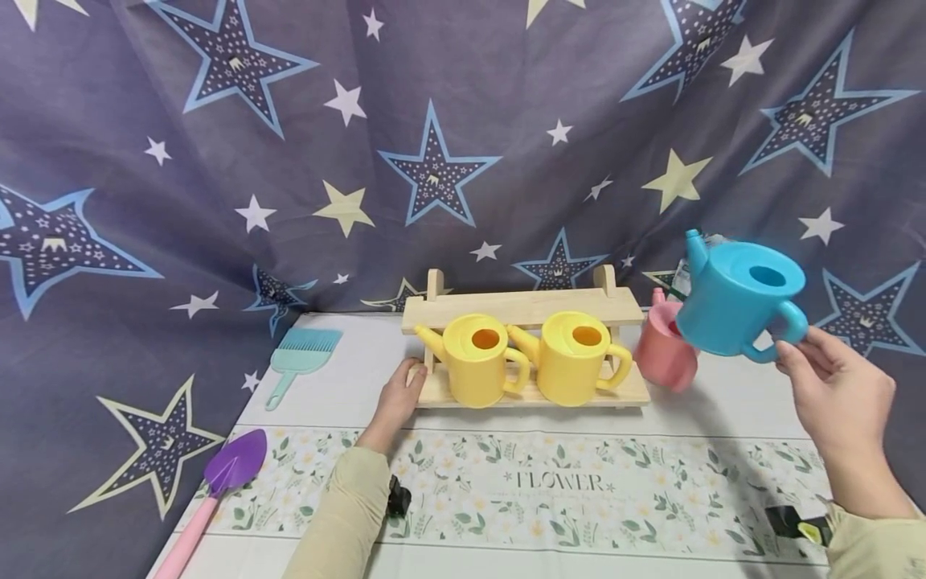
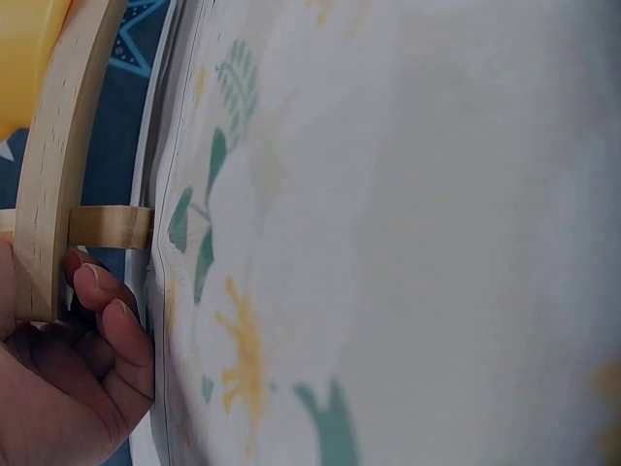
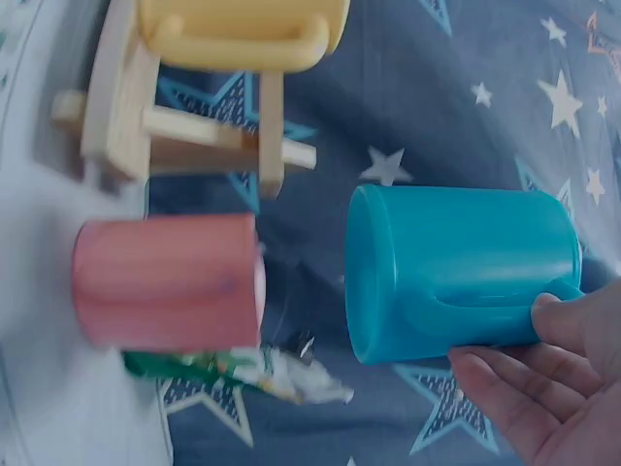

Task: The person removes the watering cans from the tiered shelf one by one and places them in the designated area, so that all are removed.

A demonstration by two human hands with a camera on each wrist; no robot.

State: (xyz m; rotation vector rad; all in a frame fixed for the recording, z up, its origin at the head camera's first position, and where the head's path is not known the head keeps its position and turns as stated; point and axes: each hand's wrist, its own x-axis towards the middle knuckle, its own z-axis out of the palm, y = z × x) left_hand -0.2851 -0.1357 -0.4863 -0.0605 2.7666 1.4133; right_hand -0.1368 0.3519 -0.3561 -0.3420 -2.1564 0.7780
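Observation:
A blue watering can [image 1: 738, 297] is lifted above the table's right side, and my right hand [image 1: 842, 394] grips its handle between thumb and fingers. At the left end of a wooden two-tier rack [image 1: 521, 307], my left hand [image 1: 398, 398] holds the lower shelf board [image 2: 49, 194], its fingers curled under the edge. Two yellow watering cans, a left one [image 1: 473, 366] and a right one [image 1: 571, 362], stand upright on that lower shelf, spouts to the left. A pink watering can [image 1: 661, 346] stands on the table right of the rack, partly hidden behind the blue can.
A green and white packet [image 3: 281, 374] lies behind the pink can. At the table's left are a light-teal dustpan-shaped brush [image 1: 300, 354] and a purple trowel [image 1: 235, 462] with a pink handle. A starry curtain [image 1: 434, 72] hangs behind the floral-printed tablecloth [image 1: 521, 490].

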